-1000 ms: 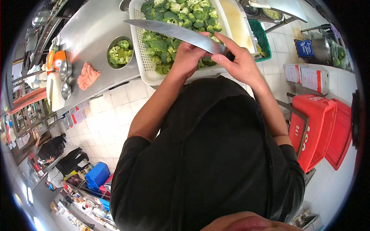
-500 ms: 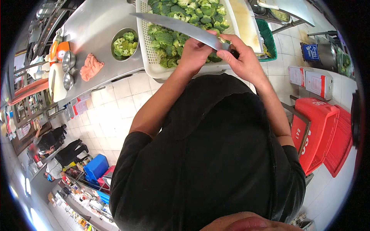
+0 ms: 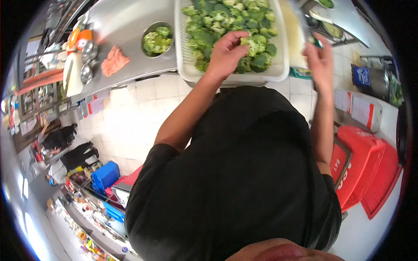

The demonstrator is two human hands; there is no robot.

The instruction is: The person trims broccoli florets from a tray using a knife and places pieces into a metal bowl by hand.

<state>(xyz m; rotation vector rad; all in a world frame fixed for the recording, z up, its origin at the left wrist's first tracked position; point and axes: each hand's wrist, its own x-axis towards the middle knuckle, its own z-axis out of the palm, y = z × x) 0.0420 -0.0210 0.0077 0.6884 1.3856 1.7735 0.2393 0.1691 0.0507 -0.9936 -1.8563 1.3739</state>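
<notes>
My left hand (image 3: 228, 54) is over the broccoli, its thumb and fingers closed on a light green broccoli floret (image 3: 254, 45). Under it, a white perforated tray (image 3: 185, 61) holds many cut broccoli pieces (image 3: 217, 21). Off to the right of the tray, my right hand (image 3: 321, 65) is smeared by motion, fingers curled around the kitchen knife. The blade shows only as a faint blurred streak beside the pale cutting board (image 3: 294, 26), and the handle is mostly hidden by the hand.
Left of the tray stand a metal bowl (image 3: 157, 40) of broccoli and an orange cloth (image 3: 115, 61) on the steel counter (image 3: 130, 21). Metal bowls (image 3: 89, 52) lie further left. A red bin (image 3: 359, 161) is at my right. Two people (image 3: 65, 150) are in the background.
The knife was across the tray between both hands; my right hand has swung right with it. My left hand has come away from the blade and is on a floret. The view has shifted slightly.
</notes>
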